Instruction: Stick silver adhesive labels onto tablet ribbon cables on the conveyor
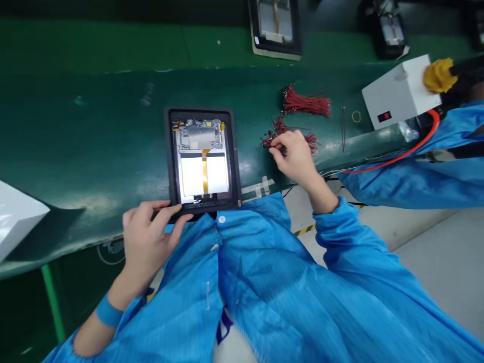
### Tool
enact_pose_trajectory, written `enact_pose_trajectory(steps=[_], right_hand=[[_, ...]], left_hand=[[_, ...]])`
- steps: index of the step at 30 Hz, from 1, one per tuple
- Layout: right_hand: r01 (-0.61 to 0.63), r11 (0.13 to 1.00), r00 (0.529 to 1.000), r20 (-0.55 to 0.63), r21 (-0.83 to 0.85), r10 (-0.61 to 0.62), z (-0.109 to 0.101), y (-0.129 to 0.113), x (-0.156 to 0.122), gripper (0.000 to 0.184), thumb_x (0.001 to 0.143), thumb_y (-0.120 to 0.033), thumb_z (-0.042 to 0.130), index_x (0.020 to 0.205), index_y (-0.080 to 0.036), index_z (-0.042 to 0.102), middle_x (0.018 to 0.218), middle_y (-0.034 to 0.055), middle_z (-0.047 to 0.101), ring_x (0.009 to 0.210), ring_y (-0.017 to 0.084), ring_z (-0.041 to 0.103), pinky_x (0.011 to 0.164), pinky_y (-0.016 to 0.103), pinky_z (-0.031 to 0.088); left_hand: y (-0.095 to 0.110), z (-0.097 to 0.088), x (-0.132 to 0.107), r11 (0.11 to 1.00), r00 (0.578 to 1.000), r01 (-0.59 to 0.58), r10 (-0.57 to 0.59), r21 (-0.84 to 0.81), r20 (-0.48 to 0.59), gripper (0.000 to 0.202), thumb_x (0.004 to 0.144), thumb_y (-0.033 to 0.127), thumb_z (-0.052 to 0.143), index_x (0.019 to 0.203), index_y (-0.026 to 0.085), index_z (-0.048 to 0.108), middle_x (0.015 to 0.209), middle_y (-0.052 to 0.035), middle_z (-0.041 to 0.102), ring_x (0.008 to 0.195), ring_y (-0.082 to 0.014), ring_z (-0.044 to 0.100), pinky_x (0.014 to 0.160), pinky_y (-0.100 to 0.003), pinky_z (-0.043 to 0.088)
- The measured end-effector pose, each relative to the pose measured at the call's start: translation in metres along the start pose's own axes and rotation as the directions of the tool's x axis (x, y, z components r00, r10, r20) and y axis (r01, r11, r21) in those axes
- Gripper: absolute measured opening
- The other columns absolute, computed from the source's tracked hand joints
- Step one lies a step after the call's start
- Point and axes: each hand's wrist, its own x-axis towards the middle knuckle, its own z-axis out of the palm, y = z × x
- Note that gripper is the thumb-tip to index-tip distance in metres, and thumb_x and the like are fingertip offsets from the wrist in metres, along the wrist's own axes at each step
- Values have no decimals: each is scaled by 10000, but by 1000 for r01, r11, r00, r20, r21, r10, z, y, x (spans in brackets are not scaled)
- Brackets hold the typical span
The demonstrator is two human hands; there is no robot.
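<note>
An opened tablet (203, 174) lies in a black foam tray (235, 166), its circuit board and battery with an orange ribbon cable exposed. At the tray's near left corner, my left hand (151, 232) pinches the rim between thumb and fingers. My right hand (295, 154) is closed in a pinch over the left end of a loose pile of red wires (279, 125); the fingertips are on the wires, but how many they hold is hidden. Just beyond it lies a tidier bundle of red wires (308, 104).
A white box with a red switch (401, 93) stands at the right, near a red cord (427, 143) and a co-worker's blue sleeve (416, 181). Other trayed devices (278, 25) sit along the back. A white object (18, 217) stands at the left on the green mat (113, 136).
</note>
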Motion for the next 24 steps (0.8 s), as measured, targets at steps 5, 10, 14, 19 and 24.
enact_pose_trajectory(steps=[5, 10, 14, 19, 24], right_hand=[[-49, 986, 999, -4, -160, 49, 27, -15, 18, 100, 1008, -291, 595, 1003, -202, 641, 1149, 177, 650, 1188, 394, 551, 1020, 601, 475], [-9, 1000, 1000, 25, 8, 9, 29, -3, 35, 149, 982, -197, 575, 877, -217, 679, 989, 113, 685, 1064, 324, 615, 1041, 563, 486], [-30, 954, 1000, 12, 298, 28, 22, 2, 37, 124, 964, -246, 645, 876, -228, 731, 879, 38, 712, 851, 212, 624, 935, 430, 534], [-41, 786, 998, 55, 617, 10, 15, -15, 33, 356, 972, -558, 695, 893, -212, 719, 900, 31, 722, 818, 168, 638, 790, 329, 532], [-13, 682, 989, 108, 731, -97, 6, -55, 15, 509, 969, -698, 657, 909, -195, 704, 892, 26, 700, 812, 154, 633, 780, 309, 530]], left_hand=[[13, 7, 0, 998, 997, -57, 57, 11, -47, 188, 951, 370, 775, 1085, 248, 723, 1038, -108, 727, 948, -303, 677, 941, -493, 401], [28, -12, 25, 996, 982, -12, -6, -92, -189, 158, 933, 319, 709, 1053, 216, 703, 1019, -101, 726, 962, -307, 662, 895, -495, 452], [51, -18, 65, 973, 982, 20, -63, -229, -179, 109, 977, 298, 642, 965, 207, 702, 971, -47, 725, 924, -240, 659, 876, -468, 479], [79, 6, 121, 921, 989, -62, 4, -385, -150, 93, 934, 224, 668, 885, 198, 744, 853, -21, 716, 818, -184, 642, 797, -370, 486], [93, 25, 145, 867, 997, 70, -42, -494, 67, 108, 909, 240, 711, 969, 177, 775, 840, -20, 714, 761, -158, 621, 729, -294, 487]])
